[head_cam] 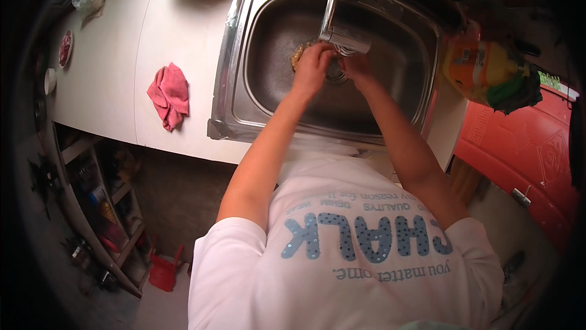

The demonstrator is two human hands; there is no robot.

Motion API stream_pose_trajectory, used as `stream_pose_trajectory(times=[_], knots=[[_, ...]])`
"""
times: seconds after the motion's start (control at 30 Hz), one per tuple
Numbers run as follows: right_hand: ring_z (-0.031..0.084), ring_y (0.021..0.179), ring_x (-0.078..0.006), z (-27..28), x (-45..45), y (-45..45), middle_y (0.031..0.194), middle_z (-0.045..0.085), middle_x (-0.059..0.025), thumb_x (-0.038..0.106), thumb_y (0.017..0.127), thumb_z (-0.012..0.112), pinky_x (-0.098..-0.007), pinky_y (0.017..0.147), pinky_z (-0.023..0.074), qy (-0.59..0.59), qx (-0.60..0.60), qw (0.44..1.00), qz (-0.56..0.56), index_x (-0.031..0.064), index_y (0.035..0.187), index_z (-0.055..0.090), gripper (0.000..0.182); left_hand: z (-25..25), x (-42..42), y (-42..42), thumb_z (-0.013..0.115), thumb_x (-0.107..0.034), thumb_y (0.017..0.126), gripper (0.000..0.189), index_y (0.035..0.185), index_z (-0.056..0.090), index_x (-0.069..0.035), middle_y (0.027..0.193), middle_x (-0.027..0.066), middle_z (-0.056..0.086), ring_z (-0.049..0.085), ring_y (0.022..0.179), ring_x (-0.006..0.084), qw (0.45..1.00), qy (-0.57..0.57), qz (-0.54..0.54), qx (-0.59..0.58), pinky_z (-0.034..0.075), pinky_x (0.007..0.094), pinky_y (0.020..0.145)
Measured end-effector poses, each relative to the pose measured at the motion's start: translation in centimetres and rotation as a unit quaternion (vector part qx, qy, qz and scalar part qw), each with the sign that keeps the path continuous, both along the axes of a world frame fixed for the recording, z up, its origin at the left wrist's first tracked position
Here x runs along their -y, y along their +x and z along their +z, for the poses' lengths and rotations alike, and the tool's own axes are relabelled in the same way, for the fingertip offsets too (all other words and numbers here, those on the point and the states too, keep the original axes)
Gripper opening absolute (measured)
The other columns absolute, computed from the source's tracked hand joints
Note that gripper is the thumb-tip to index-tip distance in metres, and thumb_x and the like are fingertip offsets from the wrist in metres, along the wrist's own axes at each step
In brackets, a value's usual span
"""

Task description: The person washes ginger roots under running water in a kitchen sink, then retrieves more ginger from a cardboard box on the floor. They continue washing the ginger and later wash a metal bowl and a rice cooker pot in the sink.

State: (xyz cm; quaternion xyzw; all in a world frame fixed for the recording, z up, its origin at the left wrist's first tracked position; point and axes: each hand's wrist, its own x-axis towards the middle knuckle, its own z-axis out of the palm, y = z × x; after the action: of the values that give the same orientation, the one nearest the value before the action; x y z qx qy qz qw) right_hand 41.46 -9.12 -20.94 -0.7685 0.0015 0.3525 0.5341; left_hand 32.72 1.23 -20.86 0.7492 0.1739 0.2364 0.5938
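Both my hands are low in a stainless steel sink (274,87), under the spout of a chrome faucet (345,41). My left hand (315,65) has its fingers bent and partly covers a knobbly yellow-brown item (300,55). Whether the fingers grip that item is unclear. Close by on the right, my right hand (357,68) reaches in beneath the faucet head, which hides part of it. Its fingers come near the left fingertips, above the round drain (338,74). What lies between the two hands is too small and shaded to make out.
A crumpled pink cloth (169,96) lies on the white counter (110,78) left of the sink. A plate of reddish food (66,48) sits farther left. To the right are a yellow-orange package (471,62) and a red panel (517,133). Below the counter stands a shelf unit (100,192).
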Motion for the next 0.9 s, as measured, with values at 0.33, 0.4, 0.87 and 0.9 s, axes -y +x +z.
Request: stream_pose_trajectory(times=[0.33, 0.4, 0.87, 0.9], knots=[[0.06, 0.093, -0.0234, -0.6, -0.4, 0.4, 0.093, 0.065, -0.0102, 0.034, 0.079, 0.058, -0.0314, 0.078, 0.0453, -0.077, 0.258, 0.955, 0.127, 0.0064, 0.097, 0.062, 0.033, 0.7, 0.3, 0.2, 0.038, -0.033, 0.091, 0.036, 0.078, 0.061, -0.008, 0.073, 0.017, 0.06, 0.056, 0.07, 0.0392, 0.964, 0.119, 0.028, -0.234, 0.042, 0.0475, 0.061], [0.06, 0.093, -0.0247, 0.0, -0.6, -0.2, 0.095, 0.064, -0.0115, 0.036, 0.078, 0.058, -0.0323, 0.078, 0.0454, -0.066, 0.275, 0.948, 0.149, 0.0066, 0.098, 0.062, 0.036, 0.1, -0.1, 0.5, 0.037, -0.033, 0.091, 0.037, 0.076, 0.061, -0.008, 0.073, 0.0165, 0.061, 0.057, 0.071, 0.0383, 0.957, 0.115, 0.044, -0.263, 0.042, 0.0472, 0.061], [0.048, 0.044, -0.0116, 2.4, -0.6, 0.7, 0.058, 0.053, -0.0028, 0.023, 0.084, 0.053, -0.0266, 0.038, 0.0342, 0.037, -0.004, 0.991, 0.129, 0.0078, 0.078, 0.056, 0.016, -0.2, 0.3, 0.8, 0.035, -0.032, 0.091, 0.039, 0.076, 0.063, -0.009, 0.07, 0.0114, 0.063, 0.059, 0.072, 0.0335, 0.961, 0.061, 0.028, -0.267, 0.044, 0.0437, 0.064], [0.043, 0.041, -0.0092, 2.8, -1.0, 0.2, 0.055, 0.05, -0.0008, 0.022, 0.085, 0.052, -0.0252, 0.036, 0.0301, 0.049, 0.01, 0.992, 0.12, 0.0085, 0.076, 0.054, 0.016, 0.1, 0.5, 0.8, 0.034, -0.033, 0.091, 0.041, 0.075, 0.063, -0.009, 0.07, 0.0122, 0.063, 0.059, 0.073, 0.0339, 0.956, 0.094, 0.035, -0.275, 0.044, 0.044, 0.066]])
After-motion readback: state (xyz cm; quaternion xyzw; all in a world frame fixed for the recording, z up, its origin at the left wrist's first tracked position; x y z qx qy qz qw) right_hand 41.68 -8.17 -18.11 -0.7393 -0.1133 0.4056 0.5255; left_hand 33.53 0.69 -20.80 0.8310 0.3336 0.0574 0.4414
